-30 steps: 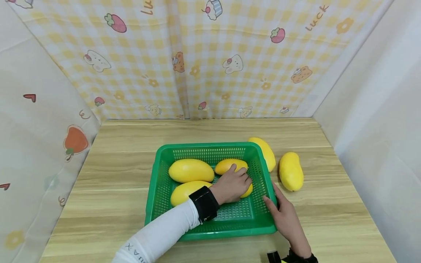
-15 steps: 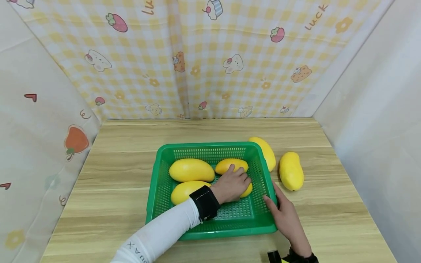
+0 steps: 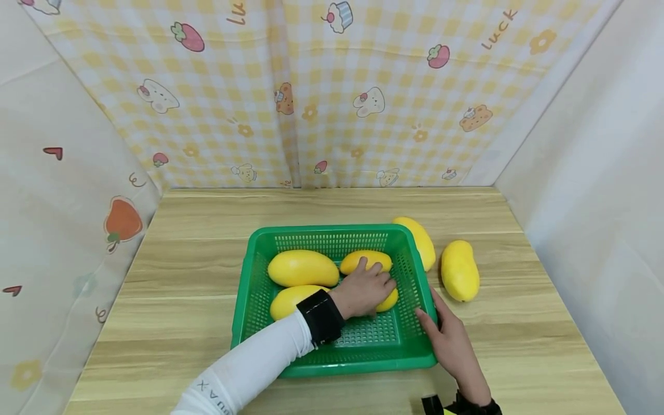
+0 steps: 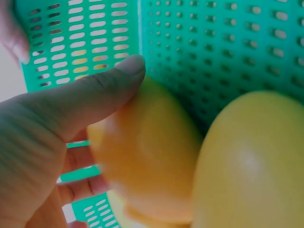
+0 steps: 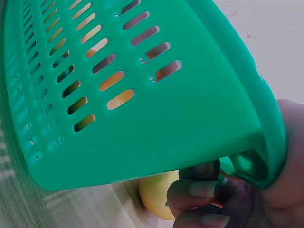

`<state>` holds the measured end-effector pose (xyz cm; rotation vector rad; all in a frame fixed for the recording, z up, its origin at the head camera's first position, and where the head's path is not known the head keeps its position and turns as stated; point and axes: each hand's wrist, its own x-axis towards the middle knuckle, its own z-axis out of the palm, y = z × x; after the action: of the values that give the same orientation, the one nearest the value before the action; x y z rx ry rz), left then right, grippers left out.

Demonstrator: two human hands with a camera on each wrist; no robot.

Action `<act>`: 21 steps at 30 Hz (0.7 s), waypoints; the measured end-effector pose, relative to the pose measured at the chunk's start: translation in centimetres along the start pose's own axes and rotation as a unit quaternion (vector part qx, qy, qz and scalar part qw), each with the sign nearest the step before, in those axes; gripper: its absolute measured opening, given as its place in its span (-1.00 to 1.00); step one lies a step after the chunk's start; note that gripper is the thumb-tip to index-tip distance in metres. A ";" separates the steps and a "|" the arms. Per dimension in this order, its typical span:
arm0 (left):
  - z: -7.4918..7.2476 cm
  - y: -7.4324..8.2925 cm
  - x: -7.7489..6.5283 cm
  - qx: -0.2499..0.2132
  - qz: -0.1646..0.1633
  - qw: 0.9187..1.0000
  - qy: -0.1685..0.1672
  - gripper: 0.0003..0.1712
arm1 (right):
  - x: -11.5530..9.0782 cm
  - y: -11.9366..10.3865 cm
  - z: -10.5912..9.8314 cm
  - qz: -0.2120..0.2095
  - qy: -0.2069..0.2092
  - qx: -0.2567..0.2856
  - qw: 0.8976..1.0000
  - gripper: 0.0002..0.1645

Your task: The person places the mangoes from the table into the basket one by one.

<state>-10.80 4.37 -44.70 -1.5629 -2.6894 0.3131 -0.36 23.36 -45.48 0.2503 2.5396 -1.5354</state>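
Inside a green plastic basket [image 3: 327,229] my left hand [image 3: 361,291] grips the front right yellow mango [image 3: 389,301]. The left wrist view has my thumb along one side of this mango [image 4: 152,152] and the fingers on its other side. Just behind it lies another mango [image 3: 365,260], partly covered by my fingers. On the basket's left side are a back mango [image 3: 303,268] and a front mango [image 3: 290,301], the latter partly hidden by my wrist. My right hand [image 3: 452,343] holds the basket's right rim, thumb inside and fingers curled beneath the lip in the right wrist view.
Outside the basket's right side are one mango [image 3: 420,245] partly behind the rim and another mango [image 3: 460,271] further right. The wood-grain table [image 3: 197,259] meets a checked cloth [image 3: 332,115] at its back edge. White cloth panels flank both sides.
My left hand has shifted very slightly left over the front right mango, its wrist covering more of the front left one. The right hand and basket stay in place.
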 end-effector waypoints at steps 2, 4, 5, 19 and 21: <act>-0.6 -0.4 -0.1 -0.016 -0.003 1.000 -0.007 -0.21 | 0.0 0.0 0.0 0.000 -0.001 -0.002 1.000 -0.25; -1.3 -0.8 -0.4 -0.027 -0.006 1.000 -0.009 -0.23 | 0.0 0.0 -0.1 0.001 -0.003 -0.003 1.000 -0.25; -1.7 -1.1 -0.6 -0.030 -0.009 0.999 -0.009 -0.26 | 0.1 0.0 -0.1 0.002 -0.003 -0.002 1.000 -0.25; -5.6 -5.9 -5.7 -0.013 -0.083 0.992 0.099 -0.50 | 0.0 0.2 -0.1 -0.007 -0.001 0.000 1.000 -0.23; -5.9 -6.5 -6.7 -0.022 -0.092 0.989 0.114 -0.51 | 0.0 0.2 0.0 -0.004 -0.003 0.000 1.000 -0.23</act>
<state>-12.31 -3.55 -37.21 -1.2595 -2.6474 0.0661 -0.32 23.51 -45.67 0.2359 2.5394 -1.5357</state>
